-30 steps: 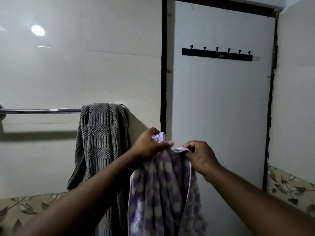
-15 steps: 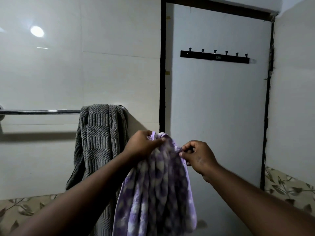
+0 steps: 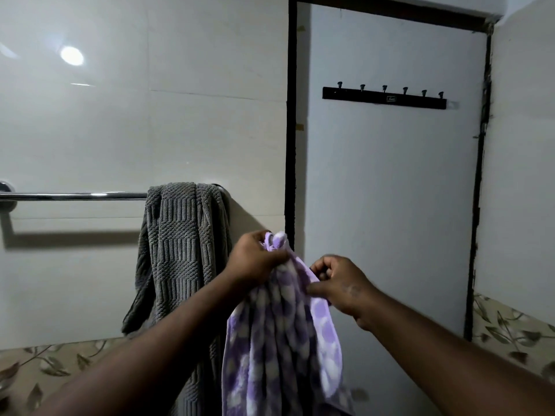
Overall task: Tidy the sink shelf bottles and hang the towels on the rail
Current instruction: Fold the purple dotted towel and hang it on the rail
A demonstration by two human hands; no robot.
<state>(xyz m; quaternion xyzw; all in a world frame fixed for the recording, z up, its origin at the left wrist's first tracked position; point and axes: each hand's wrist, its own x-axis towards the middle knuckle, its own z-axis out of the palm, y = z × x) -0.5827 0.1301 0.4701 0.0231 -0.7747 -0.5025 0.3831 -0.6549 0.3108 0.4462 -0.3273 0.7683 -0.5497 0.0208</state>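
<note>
A purple towel with white spots [image 3: 279,340] hangs bunched in front of me, below the rail's height. My left hand [image 3: 255,259] grips its gathered top edge. Just to the right, my right hand [image 3: 339,283] pinches the towel's lilac border. A grey ribbed towel [image 3: 180,253] is draped over the right end of the chrome rail [image 3: 75,196] on the white tiled wall; it hangs behind my left forearm. The sink shelf and bottles are out of view.
A white door [image 3: 390,205] in a dark frame stands right of the rail, carrying a black rack with several hooks [image 3: 384,97]. The rail's left stretch is bare. Leaf-patterned tiles [image 3: 54,367] run along the lower wall.
My right hand has slid a little down the towel's border, pulling a lilac edge free to the right. My left hand keeps its grip on the bunched top.
</note>
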